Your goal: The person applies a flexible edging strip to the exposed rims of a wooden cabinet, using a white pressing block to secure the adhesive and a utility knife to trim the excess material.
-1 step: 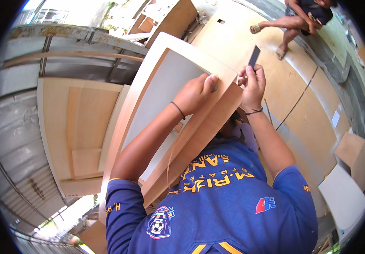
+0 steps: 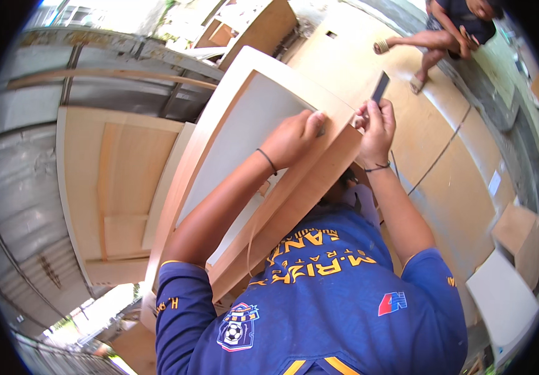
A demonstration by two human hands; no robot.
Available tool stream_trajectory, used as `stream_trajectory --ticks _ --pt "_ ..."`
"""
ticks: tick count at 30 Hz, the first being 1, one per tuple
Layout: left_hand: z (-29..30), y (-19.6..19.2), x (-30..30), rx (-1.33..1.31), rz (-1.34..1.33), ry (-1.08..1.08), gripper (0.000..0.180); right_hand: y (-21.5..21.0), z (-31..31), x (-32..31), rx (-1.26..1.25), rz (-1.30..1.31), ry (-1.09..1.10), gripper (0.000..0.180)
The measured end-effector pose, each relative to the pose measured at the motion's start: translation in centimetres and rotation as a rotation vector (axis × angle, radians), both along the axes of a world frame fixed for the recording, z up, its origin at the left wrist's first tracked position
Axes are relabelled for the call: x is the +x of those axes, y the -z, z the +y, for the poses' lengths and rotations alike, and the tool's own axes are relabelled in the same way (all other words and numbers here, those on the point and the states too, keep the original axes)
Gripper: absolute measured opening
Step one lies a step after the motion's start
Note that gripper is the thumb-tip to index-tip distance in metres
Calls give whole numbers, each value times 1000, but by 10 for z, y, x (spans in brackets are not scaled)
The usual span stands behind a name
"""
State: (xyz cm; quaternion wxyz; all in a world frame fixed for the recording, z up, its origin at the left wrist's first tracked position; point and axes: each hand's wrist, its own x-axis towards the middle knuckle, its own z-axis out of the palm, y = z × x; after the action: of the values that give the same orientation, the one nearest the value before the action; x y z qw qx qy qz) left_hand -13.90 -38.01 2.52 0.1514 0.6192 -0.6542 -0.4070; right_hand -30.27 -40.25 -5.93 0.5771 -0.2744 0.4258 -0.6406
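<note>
A pale wooden frame (image 2: 219,119) with a white inner panel (image 2: 238,144) stands tilted in front of my body. My left hand (image 2: 297,137) is closed over its right-hand rail, the thumb pressing on a small greyish piece that is mostly hidden. At the frame's far right corner, my right hand (image 2: 377,128) pinches a dark flat strip (image 2: 380,87) that sticks up past the fingers. The fingertips of that hand are close to the wood edge. A thin curled wood strip (image 2: 250,244) hangs along the near side of the frame.
Another wooden panel (image 2: 119,187) leans against the metal sheeting (image 2: 25,162) at left. A person (image 2: 454,37) sits at the far right on the plywood floor (image 2: 444,144). A brown box (image 2: 516,231) and a white board (image 2: 504,300) lie at right.
The whole view has shifted slightly. Both hands keep the same places on the frame, and the grips look unchanged.
</note>
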Motion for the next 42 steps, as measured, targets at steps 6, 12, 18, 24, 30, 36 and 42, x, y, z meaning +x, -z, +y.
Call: stream_trajectory --ticks 6,12,18,24,30,36,42 --pt "19 10 22 38 -108 -69 45 -7 -7 -1 112 210 -36 18" --pt "121 -25 73 -162 342 -438 47 -49 -14 -32 -281 277 -59 13" --pt "180 -49 9 -801 610 -676 47 -105 12 41 -951 640 -1005 11" --pt "243 -46 6 -906 646 -931 46 -145 88 128 -1223 628 -1628 15" --pt "319 -35 36 -1183 634 -1251 45 -170 187 184 -1305 558 -1564 25" --pt "417 -32 73 -1330 403 -1410 45 -175 300 241 -1490 441 -1747 38" --pt "494 -29 100 -1377 364 -1555 49 -164 382 283 -1339 352 -1950 42"
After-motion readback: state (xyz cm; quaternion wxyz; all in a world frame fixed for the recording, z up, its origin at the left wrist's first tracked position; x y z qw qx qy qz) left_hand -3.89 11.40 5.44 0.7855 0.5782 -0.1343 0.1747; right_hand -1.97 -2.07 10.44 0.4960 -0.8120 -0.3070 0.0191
